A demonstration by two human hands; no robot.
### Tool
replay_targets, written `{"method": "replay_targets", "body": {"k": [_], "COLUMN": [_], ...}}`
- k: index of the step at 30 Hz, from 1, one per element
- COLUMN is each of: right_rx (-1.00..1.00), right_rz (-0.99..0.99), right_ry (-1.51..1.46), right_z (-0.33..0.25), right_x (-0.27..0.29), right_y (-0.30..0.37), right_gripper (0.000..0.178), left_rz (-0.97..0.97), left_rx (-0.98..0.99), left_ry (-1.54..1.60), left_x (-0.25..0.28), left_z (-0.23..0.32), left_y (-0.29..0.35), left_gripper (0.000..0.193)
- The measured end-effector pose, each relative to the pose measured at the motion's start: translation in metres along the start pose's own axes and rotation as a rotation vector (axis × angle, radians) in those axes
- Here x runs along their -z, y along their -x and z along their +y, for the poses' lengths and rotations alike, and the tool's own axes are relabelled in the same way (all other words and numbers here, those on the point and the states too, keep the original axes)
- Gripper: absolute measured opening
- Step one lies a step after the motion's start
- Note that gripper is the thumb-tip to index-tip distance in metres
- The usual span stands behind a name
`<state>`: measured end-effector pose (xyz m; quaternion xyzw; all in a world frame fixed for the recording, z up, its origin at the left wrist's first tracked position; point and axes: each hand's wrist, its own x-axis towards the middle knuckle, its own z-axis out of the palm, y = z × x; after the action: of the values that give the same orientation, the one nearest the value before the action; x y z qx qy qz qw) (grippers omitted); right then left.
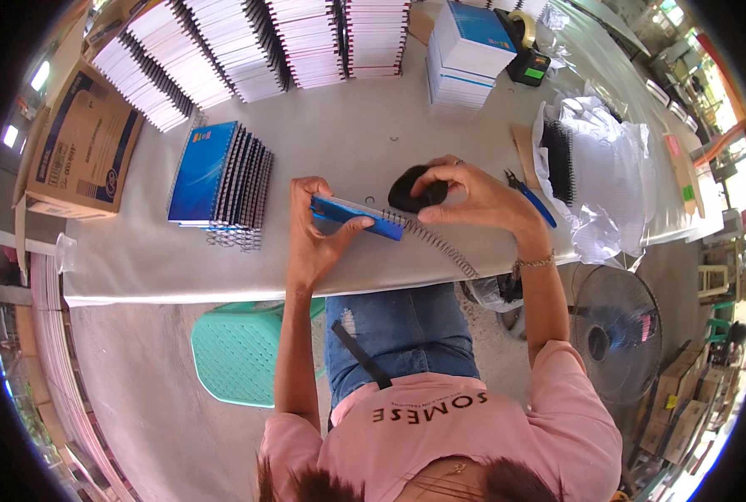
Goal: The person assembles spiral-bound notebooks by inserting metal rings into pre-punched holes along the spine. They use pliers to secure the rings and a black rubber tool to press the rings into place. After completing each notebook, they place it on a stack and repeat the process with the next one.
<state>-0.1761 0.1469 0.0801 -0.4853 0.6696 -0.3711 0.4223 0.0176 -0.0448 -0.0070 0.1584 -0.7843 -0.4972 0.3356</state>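
Observation:
My left hand [316, 230] grips a small blue-covered notebook [352, 217] on edge, thumb along its near cover. A dark spiral wire coil [441, 243] is partly threaded into the notebook's right end. Its loose length trails down to the right past the table's front edge. My right hand [477, 197] is curled round a black rounded object [410, 191] just right of the notebook; its exact kind cannot be made out. Blue-handled cutting pliers [533, 201] lie to the right of that hand. Left of my left hand stands a stack of finished blue spiral notebooks [210, 176].
Tall stacks of spiral-bound notebooks [251, 50] line the far edge. Blue-covered books [465, 63] stand beside a tape dispenser [528, 54]. Black coils lie in white plastic wrap [603, 167] at right. A cardboard box [84, 142] is at left, a fan [615, 335] below the table's right end.

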Motion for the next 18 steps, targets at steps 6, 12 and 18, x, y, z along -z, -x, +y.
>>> {"method": "replay_targets", "body": {"k": [6,12,18], "right_rx": [0.082,0.096,0.153], "right_rz": [0.246,0.447,0.104], "right_ry": [0.225,0.462,-0.145], "right_z": [0.006,0.009,0.008], "right_x": [-0.014,-0.024,-0.018], "right_y": [-0.010,-0.008,0.002], "right_gripper": [0.038,0.038,0.040], "left_rz": [-0.020,-0.072,-0.037], "left_rx": [0.019,0.023,0.019], "left_ry": [0.012,0.096,0.116], "left_x": [0.001,0.003,0.001], "left_z": [0.001,0.005,-0.004], "left_y": [0.003,0.003,0.002], "left_gripper": [0.062,0.063,0.073]}}
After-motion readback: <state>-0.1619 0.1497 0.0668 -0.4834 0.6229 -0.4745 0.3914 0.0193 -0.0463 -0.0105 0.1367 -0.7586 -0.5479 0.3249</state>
